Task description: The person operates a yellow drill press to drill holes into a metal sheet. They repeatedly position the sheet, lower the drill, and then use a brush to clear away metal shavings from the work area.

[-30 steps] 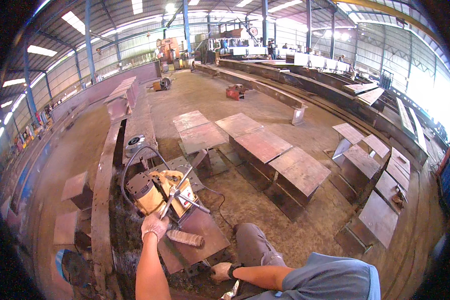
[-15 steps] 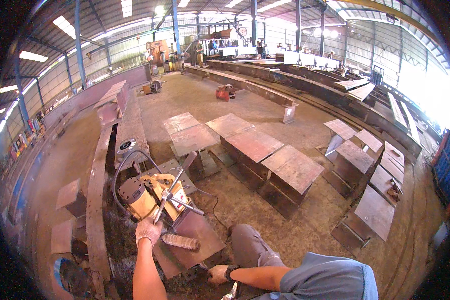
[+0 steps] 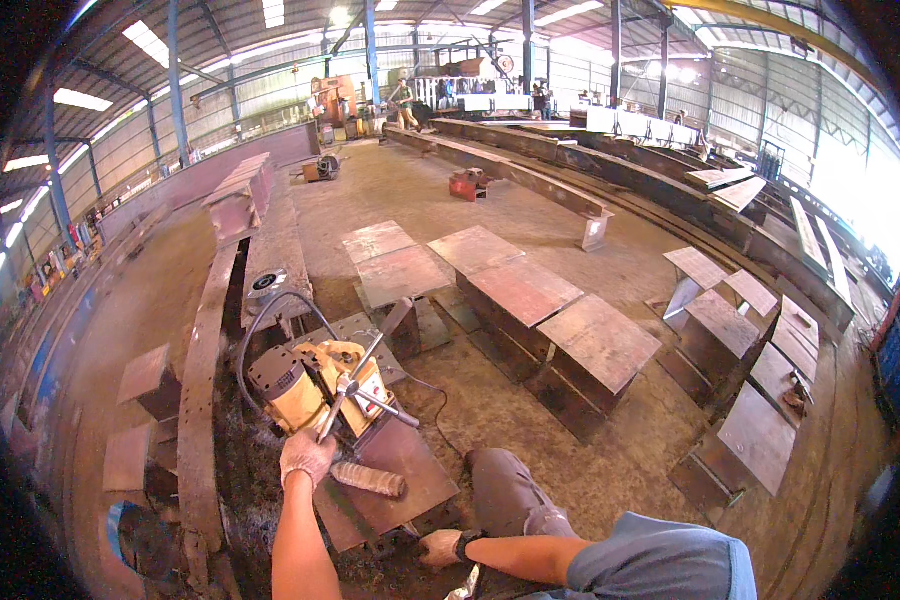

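Note:
A yellow magnetic drill (image 3: pixel 315 385) with a dark motor housing and a looped cable stands on a steel beam piece. Its crossed feed lever (image 3: pixel 348 386) has several bars. My left hand (image 3: pixel 308 457), in a pale glove, is closed round the lower bar. Beside that hand, a ribbed tan roll-shaped piece (image 3: pixel 368 479) lies on the reddish steel plate (image 3: pixel 410 462). Close to the plate's near end, my right hand (image 3: pixel 440 548) is low with its fingers curled in; whatever they may hold is hidden. A dark watch is on that wrist.
Short I-beam pieces (image 3: pixel 600 342) stand in rows ahead and to the right. A long beam (image 3: pixel 208 370) runs along the left. A red machine (image 3: pixel 468 184) sits on the floor farther off. Another person (image 3: pixel 405 103) is at the far end. A thin cable crosses the floor near my knee.
The whole view has shifted slightly, so things sit a little farther right in it. My left hand stays on the lever bar, and the far person's stance has changed.

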`<action>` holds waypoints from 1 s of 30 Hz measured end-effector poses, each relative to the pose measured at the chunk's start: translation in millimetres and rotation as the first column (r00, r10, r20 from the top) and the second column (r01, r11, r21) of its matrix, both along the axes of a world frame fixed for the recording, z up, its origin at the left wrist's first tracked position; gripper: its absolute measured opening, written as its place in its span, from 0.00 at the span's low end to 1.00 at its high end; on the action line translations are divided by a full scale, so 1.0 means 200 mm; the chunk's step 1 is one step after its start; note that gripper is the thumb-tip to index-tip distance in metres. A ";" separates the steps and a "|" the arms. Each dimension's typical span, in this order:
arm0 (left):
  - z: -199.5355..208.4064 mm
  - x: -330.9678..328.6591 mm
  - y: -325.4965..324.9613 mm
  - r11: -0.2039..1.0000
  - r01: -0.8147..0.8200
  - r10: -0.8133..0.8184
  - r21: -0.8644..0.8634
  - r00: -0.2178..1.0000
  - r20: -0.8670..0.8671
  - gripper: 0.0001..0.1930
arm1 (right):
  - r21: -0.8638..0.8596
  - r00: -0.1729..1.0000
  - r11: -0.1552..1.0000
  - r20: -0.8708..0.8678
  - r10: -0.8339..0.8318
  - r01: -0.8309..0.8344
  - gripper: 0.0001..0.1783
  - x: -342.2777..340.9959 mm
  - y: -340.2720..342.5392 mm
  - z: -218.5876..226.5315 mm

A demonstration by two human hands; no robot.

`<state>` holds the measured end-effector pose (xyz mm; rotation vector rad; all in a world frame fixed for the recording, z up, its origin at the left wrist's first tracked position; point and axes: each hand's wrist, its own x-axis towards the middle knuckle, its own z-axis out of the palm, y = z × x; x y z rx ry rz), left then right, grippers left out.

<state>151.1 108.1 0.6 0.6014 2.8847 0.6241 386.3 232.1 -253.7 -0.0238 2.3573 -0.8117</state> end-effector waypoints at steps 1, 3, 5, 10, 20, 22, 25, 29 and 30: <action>0.00 0.00 0.01 1.000 0.002 -0.002 0.003 1.000 0.005 0.23 | 0.005 1.000 1.000 0.004 0.001 -0.001 0.34 0.00 0.00 -0.02; 0.02 0.02 0.02 1.000 -0.005 0.005 -0.007 1.000 -0.001 0.23 | 0.015 1.000 1.000 0.026 0.011 -0.011 0.34 0.00 0.02 -0.04; 0.01 0.03 0.04 1.000 0.000 -0.001 -0.018 1.000 -0.015 0.23 | 0.025 0.998 0.999 0.065 0.027 -0.029 0.33 -0.01 0.04 -0.05; -0.01 0.00 0.00 0.999 -0.003 0.001 -0.035 0.998 -0.060 0.23 | 0.004 0.999 1.000 0.019 0.029 -0.029 0.33 -0.01 0.01 0.02; -0.01 0.00 -0.01 0.999 -0.026 0.025 -0.045 0.999 -0.031 0.24 | 0.002 0.999 1.000 -0.030 0.009 -0.009 0.32 -0.01 -0.01 -0.03; -0.01 0.00 0.02 0.999 -0.014 0.013 -0.032 1.000 -0.023 0.24 | -0.038 0.997 0.998 -0.053 -0.047 0.045 0.31 0.00 0.01 -0.09; -0.01 0.01 0.01 1.000 -0.017 0.017 -0.017 1.000 -0.015 0.23 | -0.023 0.993 0.998 -0.103 -0.061 0.059 0.31 0.00 0.00 -0.13; 0.00 0.02 0.03 1.000 -0.011 0.011 -0.023 1.000 -0.013 0.23 | -0.015 0.992 0.997 -0.102 -0.071 0.069 0.31 0.01 0.02 -0.16; 0.00 0.01 0.02 1.000 -0.013 0.013 -0.025 1.000 -0.015 0.23 | -0.010 0.996 0.999 -0.074 -0.045 0.045 0.30 0.00 0.01 -0.13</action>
